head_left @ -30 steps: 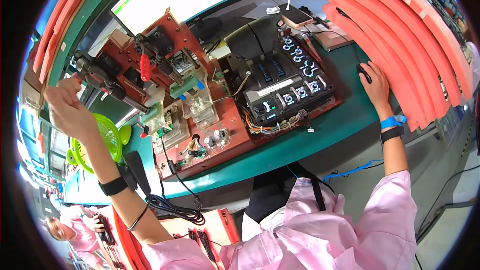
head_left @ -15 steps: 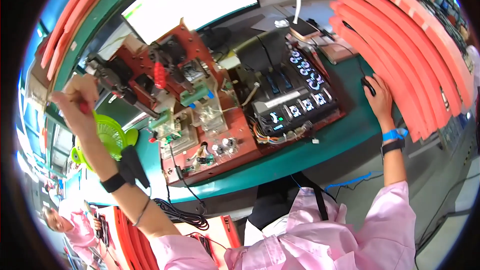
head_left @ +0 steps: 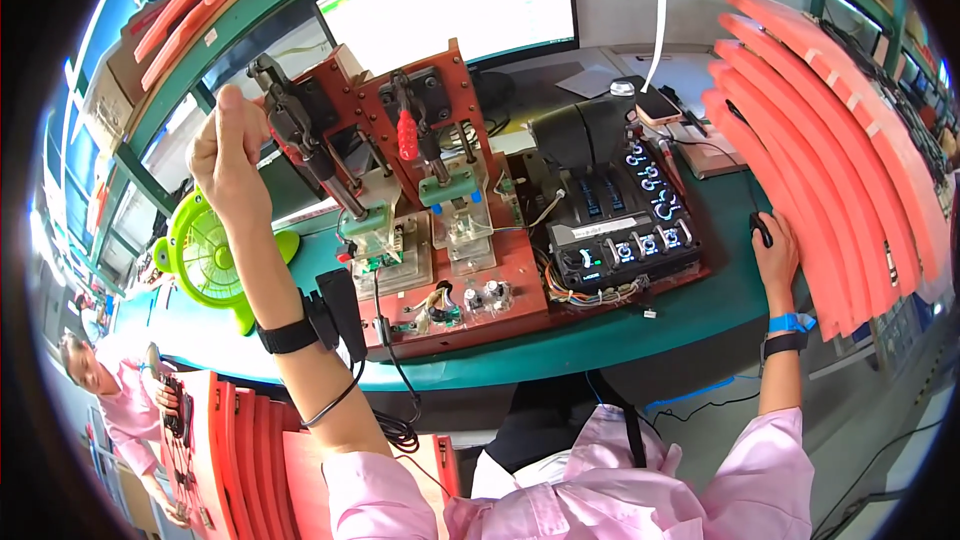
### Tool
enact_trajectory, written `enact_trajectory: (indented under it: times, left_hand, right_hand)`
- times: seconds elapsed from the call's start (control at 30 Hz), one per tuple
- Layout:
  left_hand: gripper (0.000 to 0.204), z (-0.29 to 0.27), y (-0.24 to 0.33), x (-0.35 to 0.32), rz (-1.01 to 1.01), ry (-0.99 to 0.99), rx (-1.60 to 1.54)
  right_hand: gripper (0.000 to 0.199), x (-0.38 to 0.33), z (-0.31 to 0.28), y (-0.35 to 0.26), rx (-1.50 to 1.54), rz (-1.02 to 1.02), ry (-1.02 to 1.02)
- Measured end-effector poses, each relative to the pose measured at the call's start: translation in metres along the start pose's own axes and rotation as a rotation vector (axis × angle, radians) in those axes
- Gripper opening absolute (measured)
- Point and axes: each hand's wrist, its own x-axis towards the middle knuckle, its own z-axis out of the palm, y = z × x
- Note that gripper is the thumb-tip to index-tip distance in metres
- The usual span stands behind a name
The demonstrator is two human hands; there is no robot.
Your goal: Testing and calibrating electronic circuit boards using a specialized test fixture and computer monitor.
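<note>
Raised at the left, my left hand (head_left: 230, 150) is closed, thumb uppermost, round the handle of the left toggle clamp (head_left: 292, 115); the fist hides most of that handle. Below this clamp, a green pressing block (head_left: 368, 225) sits over a clear fixture holding a small circuit board. Beside it stands a second toggle clamp, its red handle (head_left: 407, 135) hanging down. Both are mounted on a red test jig (head_left: 470, 315). Over at the right, my right hand (head_left: 777, 258) rests on a black computer mouse (head_left: 762, 231), fingers curled over it.
A black control panel with lit knobs (head_left: 625, 245) stands right of the jig. Behind is a bright monitor (head_left: 450, 10). Stacked red foam trays (head_left: 840, 170) flank the right hand. A green fan (head_left: 215, 250) stands at left; a co-worker (head_left: 125, 400) handles cables beyond.
The view has shifted, so the bench appears lower and further right. My left hand remains closed at the clamp handle, now nearer the clamp. My right hand stays on the mouse.
</note>
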Motion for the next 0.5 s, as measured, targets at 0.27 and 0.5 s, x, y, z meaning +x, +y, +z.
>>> enact_trajectory:
  times: [0.27,0.5]
  left_hand:
    - [0.044,0.0011,0.0009,-0.0020,-0.008,0.040,-0.037]
    - [0.043,0.0004,-0.0023,-0.0019,0.003,0.023,-0.074]
  right_hand:
    - [0.028,-0.0020,-0.0016,-0.0002,0.003,0.007,-0.006]
    - [0.027,-0.0019,-0.0045,-0.0041,-0.001,0.024,-0.003]
